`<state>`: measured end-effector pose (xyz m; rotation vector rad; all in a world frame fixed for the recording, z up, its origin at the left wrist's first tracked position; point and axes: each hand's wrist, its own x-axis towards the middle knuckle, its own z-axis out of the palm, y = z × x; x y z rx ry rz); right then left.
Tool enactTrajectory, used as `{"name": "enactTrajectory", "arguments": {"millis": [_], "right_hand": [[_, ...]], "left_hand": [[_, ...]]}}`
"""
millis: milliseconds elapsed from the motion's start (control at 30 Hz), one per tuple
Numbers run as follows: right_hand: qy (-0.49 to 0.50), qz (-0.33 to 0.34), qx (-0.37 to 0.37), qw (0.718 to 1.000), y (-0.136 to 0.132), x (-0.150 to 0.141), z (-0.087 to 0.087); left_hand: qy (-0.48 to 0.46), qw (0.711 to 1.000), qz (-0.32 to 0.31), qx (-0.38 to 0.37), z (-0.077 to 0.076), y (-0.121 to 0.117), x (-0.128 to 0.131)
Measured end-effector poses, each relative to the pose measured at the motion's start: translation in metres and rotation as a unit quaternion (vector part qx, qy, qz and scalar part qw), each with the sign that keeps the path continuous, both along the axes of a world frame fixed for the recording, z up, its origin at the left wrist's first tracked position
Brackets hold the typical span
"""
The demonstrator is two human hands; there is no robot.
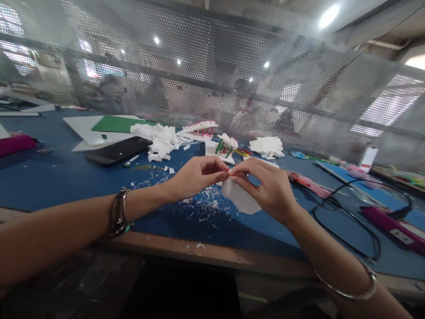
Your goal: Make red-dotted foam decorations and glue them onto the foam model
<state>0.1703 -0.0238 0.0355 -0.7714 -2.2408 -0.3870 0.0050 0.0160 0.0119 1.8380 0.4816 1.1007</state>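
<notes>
My left hand (194, 178) and my right hand (269, 185) meet above the blue tabletop, thumbs and fingertips pinched together. Between them is a thin white piece of paper (241, 198), its wider part hanging below my right hand. Both sets of fingertips grip its upper corner, and the exact fold there is too small to make out. Small white paper scraps (212, 204) lie scattered on the table under my hands. Just beyond them stands a small white model with green posts (225, 147), partly hidden at its base.
Crumpled white paper (157, 138) and a black phone (118, 151) lie to the left, near a green sheet (116, 124). At right are a pink cutter (310, 184), a black cable (345, 208) and a purple case (388, 226). A perforated metal screen (212, 66) stands behind.
</notes>
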Motion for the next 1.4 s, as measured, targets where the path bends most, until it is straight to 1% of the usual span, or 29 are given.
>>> {"name": "enactTrajectory", "arguments": {"millis": [100,167,367,500,633,767,933,1000,1100,1200,1267,1400], "right_hand": [[0.031,0.014,-0.045,0.998,0.000,0.002,0.003],[0.036,0.021,-0.058,0.997,-0.001,0.004,0.005],[0.024,0.021,-0.025,0.999,-0.002,0.005,0.005],[0.019,0.017,-0.030,0.999,0.000,0.004,0.004],[0.038,0.013,-0.052,0.998,0.000,0.002,0.003],[0.058,-0.004,-0.064,0.996,0.000,-0.001,0.000],[0.065,-0.033,-0.036,0.997,0.004,-0.004,-0.005],[0.065,-0.046,-0.019,0.997,0.005,-0.004,-0.007],[0.074,-0.057,-0.001,0.996,0.005,-0.005,-0.008],[0.086,-0.046,0.002,0.995,0.004,-0.006,-0.009],[0.111,-0.034,-0.019,0.993,0.003,-0.007,-0.009],[0.197,0.005,-0.110,0.974,0.002,-0.008,-0.009]], "left_hand": [[-0.009,1.000,-0.009,-0.017,0.000,0.000,0.000],[-0.012,0.999,-0.015,-0.031,0.000,-0.001,0.000],[-0.022,0.998,-0.027,-0.052,0.001,-0.004,0.001],[-0.011,0.999,-0.017,-0.043,0.001,-0.005,0.001],[-0.007,1.000,-0.008,-0.012,-0.002,-0.004,0.001],[-0.011,0.998,0.037,0.041,-0.005,-0.004,0.002],[0.027,0.988,0.108,0.110,-0.006,-0.006,0.001],[0.039,0.985,0.116,0.125,-0.005,-0.008,0.000],[0.039,0.985,0.108,0.132,-0.003,-0.011,0.000],[0.027,0.985,0.121,0.120,-0.002,-0.012,0.001],[0.015,0.989,0.118,0.086,-0.002,-0.012,0.002],[-0.032,0.998,0.053,-0.003,-0.001,-0.011,0.004]]}}
